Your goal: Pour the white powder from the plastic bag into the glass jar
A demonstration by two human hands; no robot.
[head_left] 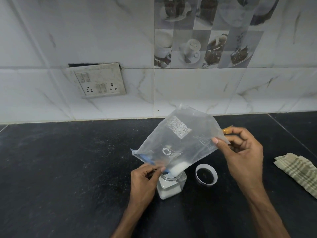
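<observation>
One plastic bag (178, 141) diagonal, mouth down-left

We are looking at a home kitchen. A dark speckled stone surface (68, 169) runs along a wall of white marble-look tiles (188, 86). Set into that wall is a panel of decorative tiles (205, 40) printed with coffee cups and beans. A worn switchboard (98, 79) with 2 sockets sits crooked in the tiling, left of the panel. On the surface we see a folded checked cloth (298, 170), a jar lid (206, 175) and a glass jar (182, 179) holding white powder (169, 191).
</observation>
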